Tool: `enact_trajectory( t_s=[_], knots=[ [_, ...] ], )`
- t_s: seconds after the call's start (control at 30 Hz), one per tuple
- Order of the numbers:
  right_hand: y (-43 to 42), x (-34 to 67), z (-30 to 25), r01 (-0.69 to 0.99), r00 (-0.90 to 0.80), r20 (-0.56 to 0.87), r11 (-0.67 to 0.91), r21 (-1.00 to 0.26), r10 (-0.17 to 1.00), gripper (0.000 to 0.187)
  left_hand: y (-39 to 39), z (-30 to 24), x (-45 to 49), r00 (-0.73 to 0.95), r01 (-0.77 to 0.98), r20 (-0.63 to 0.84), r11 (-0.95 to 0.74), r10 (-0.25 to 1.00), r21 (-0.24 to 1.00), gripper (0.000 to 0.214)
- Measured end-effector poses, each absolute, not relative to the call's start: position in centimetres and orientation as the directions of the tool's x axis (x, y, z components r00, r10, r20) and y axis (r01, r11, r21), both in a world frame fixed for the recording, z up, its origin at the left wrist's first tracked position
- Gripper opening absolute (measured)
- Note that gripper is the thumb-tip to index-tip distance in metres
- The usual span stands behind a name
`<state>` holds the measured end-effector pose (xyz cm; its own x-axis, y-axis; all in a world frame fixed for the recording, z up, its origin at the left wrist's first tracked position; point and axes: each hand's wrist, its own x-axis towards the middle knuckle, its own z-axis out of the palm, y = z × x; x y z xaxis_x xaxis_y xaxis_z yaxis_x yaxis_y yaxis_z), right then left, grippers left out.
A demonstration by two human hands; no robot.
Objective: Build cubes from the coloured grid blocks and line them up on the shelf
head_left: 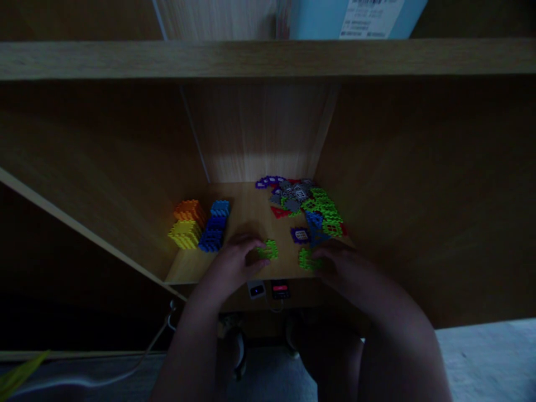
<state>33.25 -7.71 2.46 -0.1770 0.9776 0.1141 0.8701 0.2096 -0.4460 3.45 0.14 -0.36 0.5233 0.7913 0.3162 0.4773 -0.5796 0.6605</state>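
My left hand [244, 258] is closed with thumb and fingers around a green notched plastic building tile [271, 249] above the shelf. Another green tile [307, 259] is held at its right edge by my right hand [335, 261], whose fingertips are partly hidden. Just beyond the right hand lie a purple window tile [300, 235] and blue triangular pieces [317, 231]. A stack of green tiles [324, 207] leans near the right wall, beside a pile of grey tiles [295, 192]. On the left stand stacks of orange [189, 210], yellow [185, 234], dark blue [213, 233] and light blue tiles [220, 208].
The wooden shelf [247, 223] sits between two side panels. An upper shelf edge [268, 58] crosses above, with a light blue box [318, 19] on it. Below the front edge are a phone-like device [280, 289] and a small white device [256, 290].
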Motion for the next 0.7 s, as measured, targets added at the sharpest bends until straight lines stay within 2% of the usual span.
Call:
enact_trajectory(
  t_s=[0.17, 0.37, 0.53, 0.7],
  knots=[
    [-7.2, 32.3, 3.3, 0.831, -0.165, 0.159, 0.224, -0.509, 0.973, 0.021, 0.2, -0.9, 3.0, 0.463, 0.513, 0.318, -0.543, 0.827, 0.665, 0.032],
    [-4.3, 30.0, 1.7, 0.679, -0.238, 0.362, 0.421, -0.601, 0.901, 0.02, 0.0, -0.6, 3.0, 0.438, 0.521, 0.295, -0.507, 0.849, 0.687, 0.037],
    [-2.5, 28.5, -0.5, 0.664, -0.269, 0.456, 0.506, -0.55, 0.848, 0.023, 0.0, -0.4, 3.1, 0.416, 0.505, 0.317, -0.507, 0.852, 0.698, 0.034],
    [-2.3, 28.0, -0.7, 0.66, -0.312, 0.452, 0.533, -0.53, 0.836, 0.025, -0.1, -0.4, 3.0, 0.428, 0.476, 0.31, -0.503, 0.849, 0.721, 0.031]
  ],
)
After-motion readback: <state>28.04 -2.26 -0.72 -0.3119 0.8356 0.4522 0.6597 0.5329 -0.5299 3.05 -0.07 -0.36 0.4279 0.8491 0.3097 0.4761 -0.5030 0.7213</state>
